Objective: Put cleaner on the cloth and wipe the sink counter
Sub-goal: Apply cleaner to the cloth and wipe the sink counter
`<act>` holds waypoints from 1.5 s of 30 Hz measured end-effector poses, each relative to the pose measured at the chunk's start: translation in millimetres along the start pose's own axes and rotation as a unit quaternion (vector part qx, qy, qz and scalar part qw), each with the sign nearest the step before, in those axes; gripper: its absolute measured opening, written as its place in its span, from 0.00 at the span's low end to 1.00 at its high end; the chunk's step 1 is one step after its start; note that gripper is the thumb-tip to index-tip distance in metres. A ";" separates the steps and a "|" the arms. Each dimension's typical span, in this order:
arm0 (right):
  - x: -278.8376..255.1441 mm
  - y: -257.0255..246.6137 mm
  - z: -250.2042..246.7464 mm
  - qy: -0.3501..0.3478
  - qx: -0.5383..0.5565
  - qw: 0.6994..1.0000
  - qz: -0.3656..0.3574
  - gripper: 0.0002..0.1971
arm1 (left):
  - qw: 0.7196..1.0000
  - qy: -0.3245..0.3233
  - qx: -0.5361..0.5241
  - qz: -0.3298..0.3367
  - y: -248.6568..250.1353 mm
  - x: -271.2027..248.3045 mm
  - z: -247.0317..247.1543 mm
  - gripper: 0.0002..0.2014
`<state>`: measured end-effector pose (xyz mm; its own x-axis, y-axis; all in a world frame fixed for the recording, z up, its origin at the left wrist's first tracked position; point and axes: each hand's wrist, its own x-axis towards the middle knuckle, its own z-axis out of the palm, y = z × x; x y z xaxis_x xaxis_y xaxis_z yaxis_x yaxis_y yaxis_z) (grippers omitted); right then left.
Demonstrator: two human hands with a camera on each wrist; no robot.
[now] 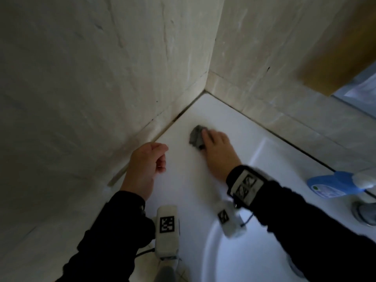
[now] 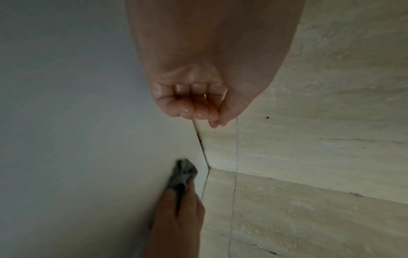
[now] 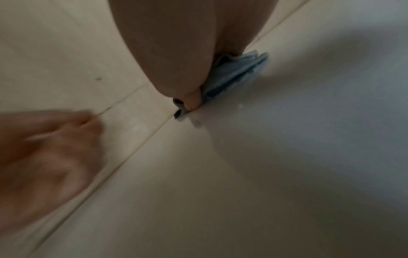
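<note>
A bunched grey cloth (image 1: 196, 136) (image 2: 184, 172) lies on the white sink counter (image 1: 183, 186) close to its back left corner. My right hand (image 1: 213, 145) (image 2: 178, 209) grips the cloth and presses it down on the counter. In the right wrist view the cloth (image 3: 234, 75) looks pale blue and bulges out from under that hand (image 3: 176, 52). My left hand (image 1: 156, 157) (image 2: 194, 104) hovers above the counter's left edge by the wall, fingers curled in, holding nothing. The blue cleaner bottle (image 1: 333, 183) lies at the right by the back wall.
Beige tiled walls (image 1: 101, 78) meet at the corner right behind the cloth. The round basin (image 1: 244, 251) opens at the lower right under my right forearm. A metal fitting (image 1: 364, 212) sits at the far right edge.
</note>
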<state>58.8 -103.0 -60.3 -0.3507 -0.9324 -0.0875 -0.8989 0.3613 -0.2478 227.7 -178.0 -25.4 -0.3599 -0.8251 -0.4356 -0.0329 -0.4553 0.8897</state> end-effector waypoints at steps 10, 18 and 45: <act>81.8 26.3 -14.5 0.009 0.012 0.984 0.180 0.31 | 1.000 -0.012 0.007 0.015 -1.9 -0.4 -11.9 0.10; 16.1 -69.7 5.3 -0.086 0.029 0.996 0.011 0.33 | 1.000 0.010 -0.021 0.013 8.9 -4.5 -20.1 0.13; -227.4 -49.6 34.0 -0.103 0.021 0.967 -0.231 0.25 | 0.998 -0.020 0.050 0.012 -41.2 -93.2 9.9 0.07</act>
<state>192.1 90.9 -61.0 0.1491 -0.9777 -0.1479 -0.9345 -0.0904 -0.3443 253.3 -79.0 -20.1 -0.3993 -0.8201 -0.4098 -0.1152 -0.3985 0.9099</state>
